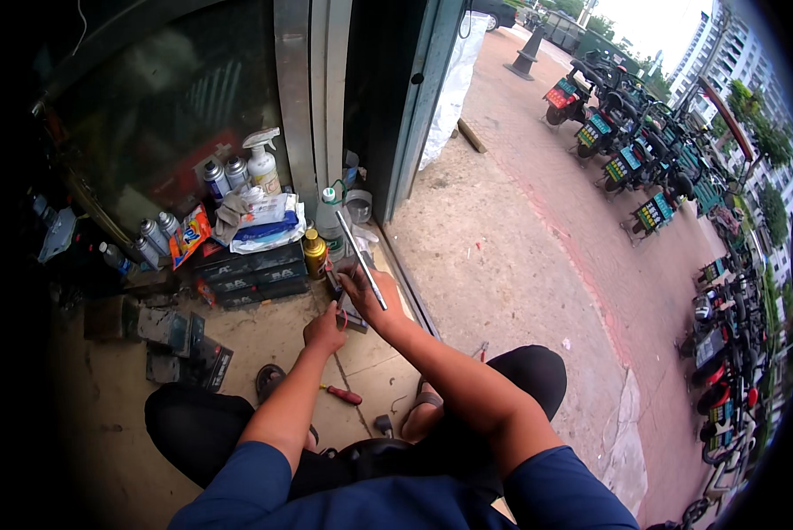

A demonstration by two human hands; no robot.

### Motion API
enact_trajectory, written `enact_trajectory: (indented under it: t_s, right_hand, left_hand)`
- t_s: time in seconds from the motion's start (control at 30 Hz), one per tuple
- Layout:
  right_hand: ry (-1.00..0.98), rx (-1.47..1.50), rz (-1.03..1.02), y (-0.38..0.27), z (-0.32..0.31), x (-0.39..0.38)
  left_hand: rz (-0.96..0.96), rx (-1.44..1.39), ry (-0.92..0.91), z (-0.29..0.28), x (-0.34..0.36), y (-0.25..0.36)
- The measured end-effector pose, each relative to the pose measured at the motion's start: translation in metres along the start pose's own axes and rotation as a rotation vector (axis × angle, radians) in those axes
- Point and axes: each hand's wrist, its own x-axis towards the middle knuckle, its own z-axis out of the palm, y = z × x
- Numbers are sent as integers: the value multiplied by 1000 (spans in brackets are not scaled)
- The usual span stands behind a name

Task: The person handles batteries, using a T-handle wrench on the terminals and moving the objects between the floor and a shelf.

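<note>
My right hand [372, 293] is closed around a slim silver rod [361, 261], which slants up past the fingers toward a clear bottle. Close beside it on the left, my left hand [324, 330] is closed, its fingertips by a small red piece [343, 320]; what they grip is too small to tell. Below and behind both hands is a grey block-like object [354, 323], partly covered by them. A screwdriver with a red handle [343, 395] lies on the tiles between my feet, and a small dark part [383, 425] lies nearer to me.
Dark boxes [253, 276] carry packets and a white spray bottle [262, 163]. Beside them are a gold bottle [314, 253] and the clear bottle [329, 221]. Batteries [189, 344] stand at left. A door frame [423, 115] rises ahead; scooters [622, 163] are parked outside.
</note>
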Motion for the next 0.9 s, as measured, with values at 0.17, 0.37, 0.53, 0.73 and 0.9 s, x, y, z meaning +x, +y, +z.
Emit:
enact_trajectory:
  t_s: [0.17, 0.37, 0.53, 0.73, 0.9]
  right_hand:
    - [-49, 43, 14, 3, 8, 5]
    - [-151, -18, 57, 0, 16, 12]
    - [-103, 31, -18, 1, 14, 12]
    - [-87, 22, 11, -6, 9, 13]
    - [-112, 39, 19, -12, 5, 17]
  left_hand:
    - [14, -171, 161, -14, -2, 16]
    - [210, -313, 290, -27, 13, 27]
    - [124, -196, 352, -36, 12, 30]
    - [232, -258, 589, -31, 7, 42]
    - [144, -136, 536, -32, 7, 32]
